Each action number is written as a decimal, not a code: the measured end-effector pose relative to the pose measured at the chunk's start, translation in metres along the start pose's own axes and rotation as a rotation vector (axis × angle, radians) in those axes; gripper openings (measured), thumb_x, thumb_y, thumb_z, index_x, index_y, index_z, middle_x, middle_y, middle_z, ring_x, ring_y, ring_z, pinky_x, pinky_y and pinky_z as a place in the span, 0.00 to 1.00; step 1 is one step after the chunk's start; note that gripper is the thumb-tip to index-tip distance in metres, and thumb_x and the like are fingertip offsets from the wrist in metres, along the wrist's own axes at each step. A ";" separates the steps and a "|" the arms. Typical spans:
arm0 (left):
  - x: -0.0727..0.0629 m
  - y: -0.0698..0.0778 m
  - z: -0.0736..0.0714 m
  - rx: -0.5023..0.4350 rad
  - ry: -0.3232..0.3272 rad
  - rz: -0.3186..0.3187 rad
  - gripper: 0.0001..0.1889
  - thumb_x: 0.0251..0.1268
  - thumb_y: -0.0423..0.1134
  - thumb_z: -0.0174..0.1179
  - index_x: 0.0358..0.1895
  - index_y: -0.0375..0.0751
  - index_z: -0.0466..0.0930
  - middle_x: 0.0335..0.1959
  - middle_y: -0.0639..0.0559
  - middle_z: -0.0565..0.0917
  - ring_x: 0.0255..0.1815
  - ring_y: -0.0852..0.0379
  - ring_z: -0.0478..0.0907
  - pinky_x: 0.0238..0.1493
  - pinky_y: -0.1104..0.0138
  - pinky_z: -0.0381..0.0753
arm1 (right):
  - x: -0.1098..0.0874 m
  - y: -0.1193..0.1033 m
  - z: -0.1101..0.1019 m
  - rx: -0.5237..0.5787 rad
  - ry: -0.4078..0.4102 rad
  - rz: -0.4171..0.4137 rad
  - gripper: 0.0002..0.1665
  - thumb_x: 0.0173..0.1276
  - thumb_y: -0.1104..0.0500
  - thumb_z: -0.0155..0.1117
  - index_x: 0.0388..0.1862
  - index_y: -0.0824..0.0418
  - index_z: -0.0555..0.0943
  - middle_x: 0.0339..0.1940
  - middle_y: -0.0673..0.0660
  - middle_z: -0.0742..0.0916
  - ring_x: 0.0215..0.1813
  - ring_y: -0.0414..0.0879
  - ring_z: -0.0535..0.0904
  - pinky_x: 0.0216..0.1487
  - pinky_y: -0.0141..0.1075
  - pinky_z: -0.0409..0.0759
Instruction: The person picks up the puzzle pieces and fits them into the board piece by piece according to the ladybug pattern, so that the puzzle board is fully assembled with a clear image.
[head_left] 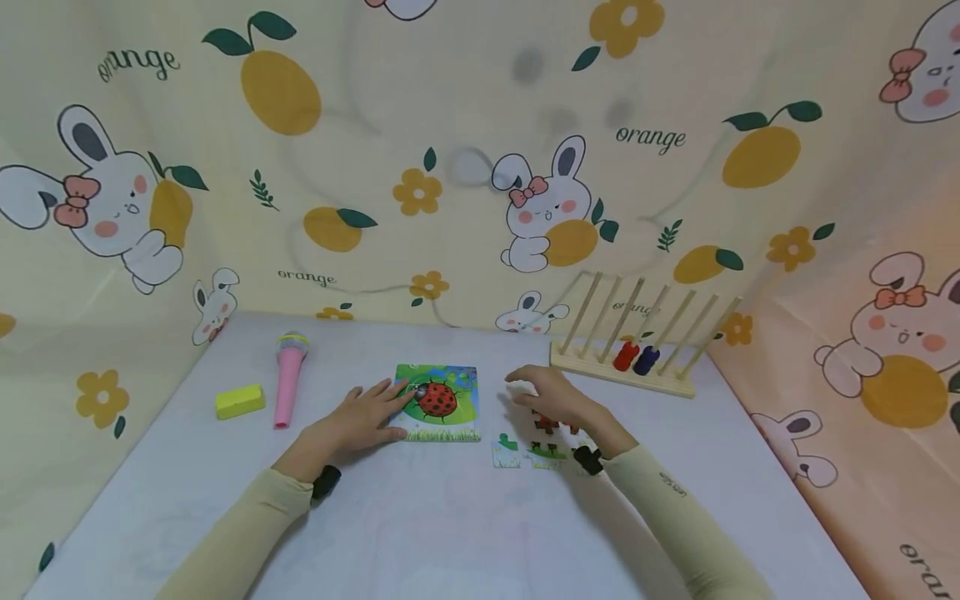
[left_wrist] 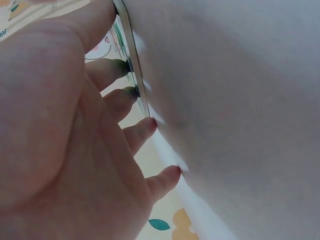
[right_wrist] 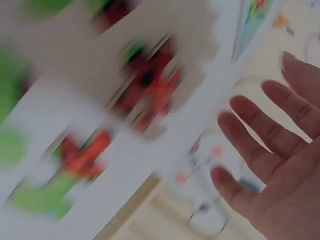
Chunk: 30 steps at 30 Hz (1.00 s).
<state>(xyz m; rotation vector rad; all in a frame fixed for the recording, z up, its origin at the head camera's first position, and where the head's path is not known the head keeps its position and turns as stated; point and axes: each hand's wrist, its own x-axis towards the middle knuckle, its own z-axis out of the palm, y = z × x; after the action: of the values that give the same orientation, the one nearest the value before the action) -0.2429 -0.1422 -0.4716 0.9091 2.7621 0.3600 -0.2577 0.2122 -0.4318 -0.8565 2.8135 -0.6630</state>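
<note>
A square puzzle board [head_left: 457,421] with a red ladybug on a green leaf lies flat in the middle of the table. My left hand [head_left: 360,421] rests at its left side, fingers spread, index and middle fingertips over the picture. In the left wrist view, the thumb meets the board's edge [left_wrist: 134,45] while two other fingertips touch the table. Over the loose jigsaw pieces [head_left: 507,446], right of the board, hovers my right hand [head_left: 558,400] with relaxed fingers and nothing in them. It hides part of the pieces; the right wrist view shows blurred red [right_wrist: 150,85] and green ones.
At the back right stands a wooden peg rack [head_left: 622,371], with a red piece [head_left: 626,357] and a dark blue piece [head_left: 647,360] on its pegs. A pink toy microphone [head_left: 288,379] and a yellow block [head_left: 240,402] lie at the left. A printed cloth backdrop [head_left: 465,108] encloses the table.
</note>
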 end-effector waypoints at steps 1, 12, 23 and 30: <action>0.000 0.000 0.000 0.003 -0.004 -0.003 0.38 0.73 0.56 0.56 0.79 0.43 0.56 0.80 0.42 0.54 0.79 0.35 0.48 0.69 0.31 0.50 | -0.005 0.006 -0.002 0.014 0.005 0.016 0.20 0.70 0.65 0.65 0.59 0.70 0.79 0.57 0.64 0.83 0.61 0.62 0.77 0.63 0.57 0.72; -0.001 -0.003 0.003 -0.002 -0.011 -0.019 0.39 0.72 0.58 0.55 0.79 0.44 0.56 0.80 0.43 0.54 0.79 0.36 0.47 0.69 0.32 0.49 | -0.045 0.038 0.000 0.118 0.003 0.139 0.29 0.61 0.67 0.73 0.61 0.70 0.76 0.55 0.67 0.80 0.59 0.63 0.76 0.59 0.57 0.75; -0.002 -0.003 0.003 -0.016 0.029 0.007 0.38 0.72 0.57 0.56 0.78 0.43 0.57 0.80 0.42 0.55 0.79 0.35 0.49 0.69 0.31 0.49 | -0.043 0.035 0.005 0.120 0.020 0.142 0.37 0.60 0.66 0.74 0.67 0.66 0.72 0.59 0.66 0.79 0.62 0.61 0.74 0.60 0.58 0.74; -0.001 -0.003 0.003 -0.008 0.030 0.011 0.38 0.72 0.57 0.56 0.78 0.44 0.57 0.80 0.43 0.55 0.79 0.36 0.49 0.69 0.31 0.50 | -0.032 0.030 0.008 0.074 -0.012 0.161 0.39 0.57 0.70 0.74 0.69 0.64 0.72 0.56 0.61 0.80 0.58 0.56 0.76 0.56 0.52 0.78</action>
<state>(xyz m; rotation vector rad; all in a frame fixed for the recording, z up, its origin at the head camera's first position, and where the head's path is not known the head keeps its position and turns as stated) -0.2433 -0.1447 -0.4755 0.9246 2.7812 0.3899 -0.2443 0.2488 -0.4522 -0.6121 2.7897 -0.7284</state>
